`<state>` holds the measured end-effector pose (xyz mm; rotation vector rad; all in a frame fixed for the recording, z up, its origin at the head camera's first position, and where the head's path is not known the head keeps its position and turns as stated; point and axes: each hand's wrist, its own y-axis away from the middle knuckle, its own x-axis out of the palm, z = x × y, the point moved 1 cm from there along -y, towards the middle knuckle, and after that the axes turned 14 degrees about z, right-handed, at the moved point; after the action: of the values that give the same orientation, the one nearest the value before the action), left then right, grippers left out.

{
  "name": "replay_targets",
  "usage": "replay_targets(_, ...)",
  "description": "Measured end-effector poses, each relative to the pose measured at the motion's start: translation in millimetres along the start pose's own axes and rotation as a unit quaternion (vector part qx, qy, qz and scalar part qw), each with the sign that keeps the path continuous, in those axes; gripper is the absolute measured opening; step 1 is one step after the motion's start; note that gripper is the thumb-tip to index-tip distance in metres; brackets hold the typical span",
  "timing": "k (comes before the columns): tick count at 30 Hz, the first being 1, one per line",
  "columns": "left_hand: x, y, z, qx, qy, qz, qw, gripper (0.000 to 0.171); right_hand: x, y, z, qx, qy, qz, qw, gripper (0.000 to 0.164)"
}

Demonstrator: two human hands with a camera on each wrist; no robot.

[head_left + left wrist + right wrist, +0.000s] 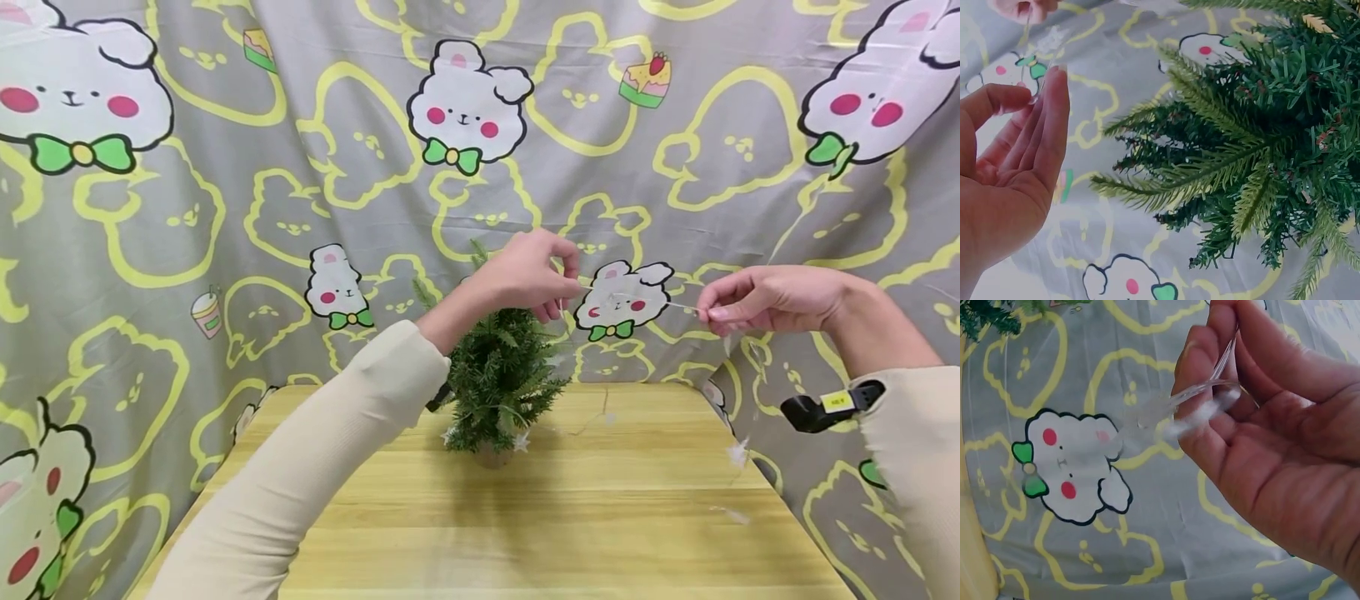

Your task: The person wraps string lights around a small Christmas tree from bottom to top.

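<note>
A small green artificial Christmas tree (501, 379) stands upright on the table, with white star-shaped pieces (521, 442) low in its branches. My left hand (534, 273), beside the treetop, pinches a thin clear light string (681, 307) between thumb and fingers. Farther right, my right hand (780, 300) pinches the same string, and the stretch between the hands looks nearly straight. A whitish ornament (1052, 40) sits on that stretch in the left wrist view. More string, with a pale star (738, 452), dangles below my right hand. Clear loops (1210, 384) cross the right fingers, partly blurred.
The tree stands toward the back of a wooden table (600, 517). Some thin string (603, 404) lies or hangs right of its base. A grey curtain (585, 183) with rabbit drawings surrounds the table's back and sides. A black strap device (832, 408) is on my right wrist.
</note>
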<state>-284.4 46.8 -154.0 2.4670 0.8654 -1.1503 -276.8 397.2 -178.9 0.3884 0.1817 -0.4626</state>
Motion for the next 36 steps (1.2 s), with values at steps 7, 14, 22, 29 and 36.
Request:
replay_targets(7, -6.0, 4.0, 0.0, 0.004, 0.041, 0.024, 0.9989, 0.009, -1, 2, 8, -0.034, 0.032, -0.021, 0.999, 0.033)
replay_targets(14, -21.0, 9.5, -7.6, 0.005, 0.075, 0.031, 0.9967, 0.005, 0, -1, 12, -0.016, 0.068, -0.063, 0.996, 0.03)
replay_targets(22, -44.5, 19.8, -23.8, 0.017, 0.074, -0.002, 0.9971, 0.007, 6, -6, 8, 0.059, 0.034, -0.073, 0.995, 0.022)
replay_targets(29, -61.1, 31.9, -41.3, 0.021, 0.116, -0.035, 0.9924, 0.009, 10, -7, 17, 0.042, 0.044, -0.051, 0.997, 0.021)
replay_targets(36, -68.3, 37.1, -36.7, 0.027, 0.202, -0.103, 0.9736, 0.006, 12, -9, 16, -0.01, 0.029, -0.012, 0.999, 0.022)
